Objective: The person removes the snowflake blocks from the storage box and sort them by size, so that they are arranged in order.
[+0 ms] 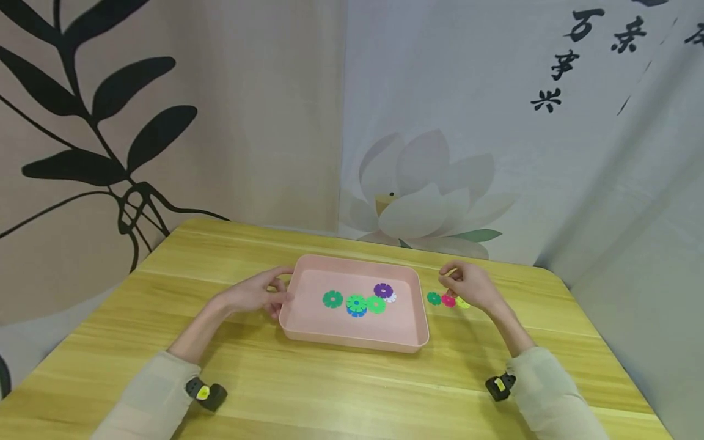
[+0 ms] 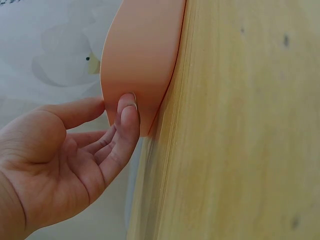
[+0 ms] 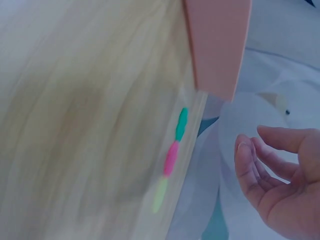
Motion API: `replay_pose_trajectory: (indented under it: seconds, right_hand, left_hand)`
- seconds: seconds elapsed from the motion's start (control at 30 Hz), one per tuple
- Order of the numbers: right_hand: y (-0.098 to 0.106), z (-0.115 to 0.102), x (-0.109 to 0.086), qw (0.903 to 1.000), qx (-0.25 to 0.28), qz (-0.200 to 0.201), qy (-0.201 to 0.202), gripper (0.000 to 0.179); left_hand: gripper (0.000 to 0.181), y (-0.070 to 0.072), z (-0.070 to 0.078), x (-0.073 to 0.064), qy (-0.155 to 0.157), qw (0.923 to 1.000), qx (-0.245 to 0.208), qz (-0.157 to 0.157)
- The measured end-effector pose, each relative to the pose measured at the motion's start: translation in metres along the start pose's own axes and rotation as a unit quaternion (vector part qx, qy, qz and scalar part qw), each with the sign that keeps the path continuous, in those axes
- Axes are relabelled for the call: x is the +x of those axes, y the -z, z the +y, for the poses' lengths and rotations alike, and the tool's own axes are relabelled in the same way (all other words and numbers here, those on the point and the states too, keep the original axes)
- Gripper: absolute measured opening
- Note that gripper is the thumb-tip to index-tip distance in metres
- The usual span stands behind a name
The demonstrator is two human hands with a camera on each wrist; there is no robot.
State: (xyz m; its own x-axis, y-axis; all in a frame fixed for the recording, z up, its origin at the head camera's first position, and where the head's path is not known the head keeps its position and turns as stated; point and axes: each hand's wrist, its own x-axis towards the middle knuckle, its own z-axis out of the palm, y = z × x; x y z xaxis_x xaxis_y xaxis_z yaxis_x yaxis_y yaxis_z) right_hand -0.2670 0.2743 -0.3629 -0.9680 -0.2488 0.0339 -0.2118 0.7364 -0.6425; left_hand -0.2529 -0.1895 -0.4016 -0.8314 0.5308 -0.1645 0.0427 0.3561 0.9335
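On the wooden table stands a pink tray (image 1: 352, 336) holding several notched plastic discs. Among them are a teal disc (image 1: 332, 299), a light green disc (image 1: 376, 305) and a purple disc (image 1: 383, 290) overlapping a white one. My left hand (image 1: 258, 293) holds the tray's left end, its thumb at the rim and fingertips against the outer wall in the left wrist view. Just right of the tray my right hand (image 1: 470, 284) hovers, fingers loosely bent with nothing between them. Below it lie a green disc (image 3: 181, 125), a pink disc (image 3: 171, 159) and a yellow disc (image 3: 159, 195).
The wooden table (image 1: 330, 397) extends around the tray. Behind its back edge hangs a pale curtain (image 1: 275, 122) printed with leaves, a lotus and dark characters. Small dark wrist cameras sit on both sleeves.
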Motion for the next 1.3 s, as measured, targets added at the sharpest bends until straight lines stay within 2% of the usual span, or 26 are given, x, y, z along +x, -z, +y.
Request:
replay_pose_trajectory:
  seconds: [0.33, 0.57, 0.73, 0.93, 1.17, 1.3]
  right_hand:
    - [-0.018, -0.032, 0.009, 0.9992, 0.032, -0.002, 0.023, 0.022]
    - [-0.035, -0.043, 0.019, 0.9988, 0.034, -0.025, 0.024, 0.023]
    - [-0.048, -0.048, 0.024, 0.998, 0.02, -0.053, 0.027, 0.027]
    - [-0.064, -0.052, 0.028, 0.9975, 0.007, -0.068, 0.017, 0.029]
    - [-0.077, -0.053, 0.033, 0.9975, -0.005, -0.065, 0.028, 0.026]
    - [-0.08, -0.051, 0.035, 0.9965, 0.006, -0.068, 0.047, 0.028]
  left_hand:
    - [0.069, 0.001, 0.0, -0.001, 0.005, 1.0, 0.003, 0.003]
    - [0.07, 0.001, -0.002, -0.001, 0.002, 1.0, 0.002, 0.003]
    - [0.071, 0.001, -0.003, 0.0, 0.002, 1.0, 0.006, 0.003]
    - [0.07, 0.0, -0.002, 0.0, 0.001, 1.0, 0.004, 0.002]
    - [0.07, -0.001, -0.001, 0.0, 0.006, 1.0, 0.006, 0.005]
    - [0.07, 0.0, 0.0, 0.0, 0.01, 0.9999, 0.007, 0.008]
